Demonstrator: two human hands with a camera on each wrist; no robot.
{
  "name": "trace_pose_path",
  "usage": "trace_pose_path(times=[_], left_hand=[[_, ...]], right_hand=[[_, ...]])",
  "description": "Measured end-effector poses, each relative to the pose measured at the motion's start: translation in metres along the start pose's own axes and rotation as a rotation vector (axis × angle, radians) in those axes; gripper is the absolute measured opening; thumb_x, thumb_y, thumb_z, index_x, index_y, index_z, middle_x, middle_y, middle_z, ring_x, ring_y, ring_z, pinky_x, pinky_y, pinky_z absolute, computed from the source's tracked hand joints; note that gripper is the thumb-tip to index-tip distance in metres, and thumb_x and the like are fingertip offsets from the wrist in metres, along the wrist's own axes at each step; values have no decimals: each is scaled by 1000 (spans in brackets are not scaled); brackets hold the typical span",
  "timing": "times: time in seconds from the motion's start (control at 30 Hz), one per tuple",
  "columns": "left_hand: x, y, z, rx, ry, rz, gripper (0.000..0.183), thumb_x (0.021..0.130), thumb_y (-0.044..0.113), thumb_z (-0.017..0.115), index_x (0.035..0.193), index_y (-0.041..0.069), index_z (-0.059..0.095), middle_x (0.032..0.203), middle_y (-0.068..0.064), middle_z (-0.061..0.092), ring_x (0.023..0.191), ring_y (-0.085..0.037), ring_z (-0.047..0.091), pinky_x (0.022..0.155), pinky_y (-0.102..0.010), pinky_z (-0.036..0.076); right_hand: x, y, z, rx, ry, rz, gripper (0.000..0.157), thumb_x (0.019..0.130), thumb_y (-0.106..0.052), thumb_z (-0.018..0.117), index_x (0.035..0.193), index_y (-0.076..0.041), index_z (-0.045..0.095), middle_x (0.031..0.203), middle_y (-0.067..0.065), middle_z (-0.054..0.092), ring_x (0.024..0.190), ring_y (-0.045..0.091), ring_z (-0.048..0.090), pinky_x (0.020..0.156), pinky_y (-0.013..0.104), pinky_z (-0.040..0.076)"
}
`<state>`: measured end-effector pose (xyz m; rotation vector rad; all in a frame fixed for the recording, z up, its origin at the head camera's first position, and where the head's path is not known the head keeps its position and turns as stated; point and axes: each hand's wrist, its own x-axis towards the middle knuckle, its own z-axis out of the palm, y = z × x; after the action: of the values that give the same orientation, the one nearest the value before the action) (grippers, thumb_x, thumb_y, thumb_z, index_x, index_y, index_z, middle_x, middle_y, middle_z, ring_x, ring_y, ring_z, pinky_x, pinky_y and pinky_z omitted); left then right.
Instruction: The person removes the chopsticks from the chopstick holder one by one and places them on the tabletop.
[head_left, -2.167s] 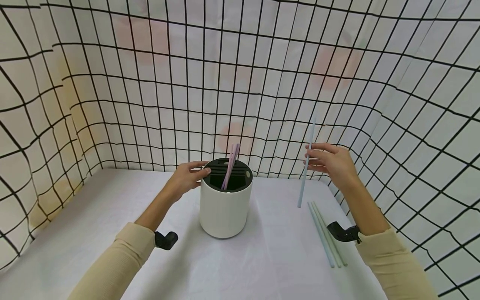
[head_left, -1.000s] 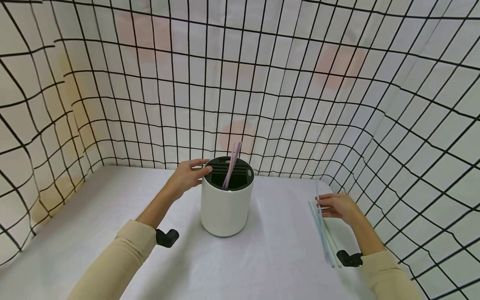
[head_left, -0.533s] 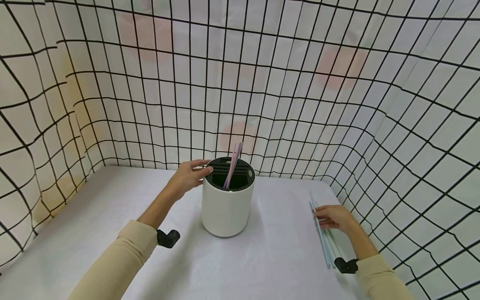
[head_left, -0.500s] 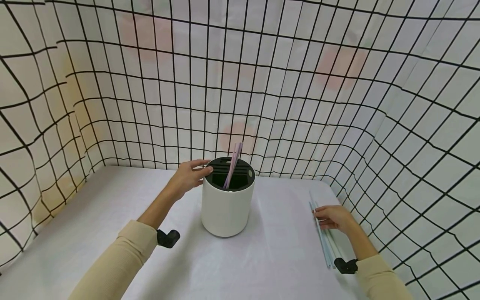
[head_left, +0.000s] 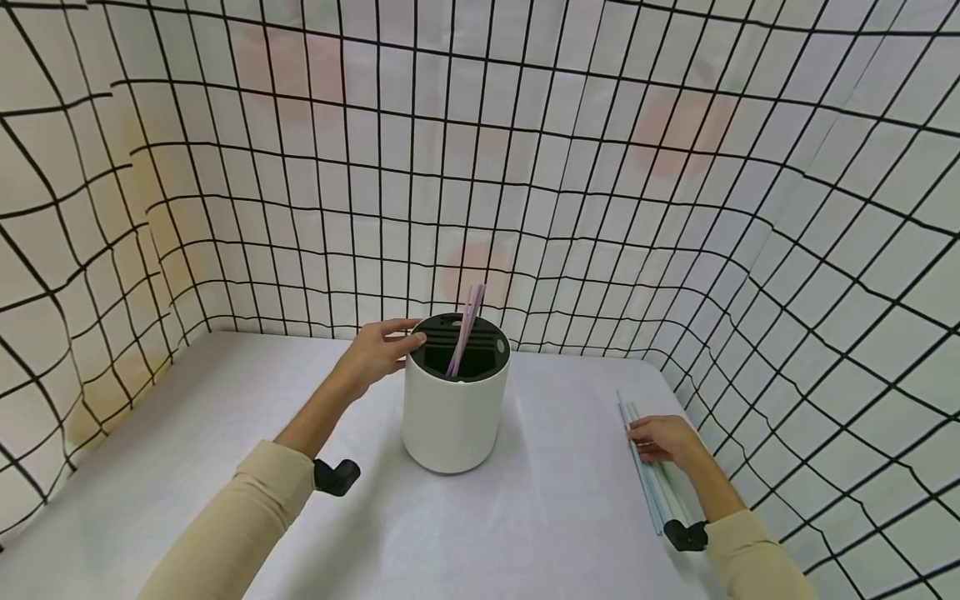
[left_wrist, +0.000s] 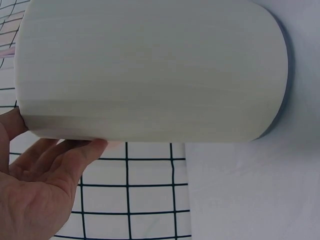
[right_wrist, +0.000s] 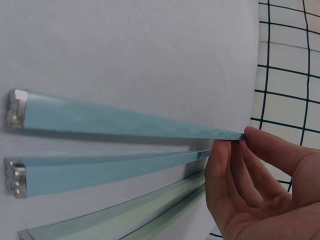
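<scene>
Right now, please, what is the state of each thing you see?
White container, upright, open-topped
Pink and purple sticks, leaning inside container
Held blue stick, pinched by right hand
Other blue stick, lying on table
Green sticks, lying alongside
Left hand, grips container's rim

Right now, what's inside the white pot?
Pink and purple sticks poke up out of the pot through its black top. The pot hides their lower ends and its bottom, so I can't tell what else is down there.
</scene>
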<state>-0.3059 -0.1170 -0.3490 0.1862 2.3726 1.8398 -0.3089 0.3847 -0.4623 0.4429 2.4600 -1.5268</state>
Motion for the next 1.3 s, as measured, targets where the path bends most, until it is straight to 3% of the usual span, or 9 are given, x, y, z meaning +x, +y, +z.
trace_pose_path(times=[0.57, 1.3], left_hand=[[-1, 1, 1, 5, 3, -10, 54, 103, 30, 63, 152, 15, 48, 148, -16, 56, 137, -32, 54, 112, -46, 49], [1, -2, 0, 22, 0, 2, 55, 103, 31, 62, 153, 14, 46, 149, -16, 55, 139, -32, 53, 111, -45, 50]], right_hand=[[-1, 5, 3, 1, 31, 2, 38, 91, -3, 71, 121, 17, 61, 75, 3, 69, 59, 10, 63, 57, 23, 60], [-3, 2, 1, -54, 96, -97, 34, 93, -5, 68, 120, 17, 64, 80, 5, 72, 65, 10, 64, 59, 22, 59]])
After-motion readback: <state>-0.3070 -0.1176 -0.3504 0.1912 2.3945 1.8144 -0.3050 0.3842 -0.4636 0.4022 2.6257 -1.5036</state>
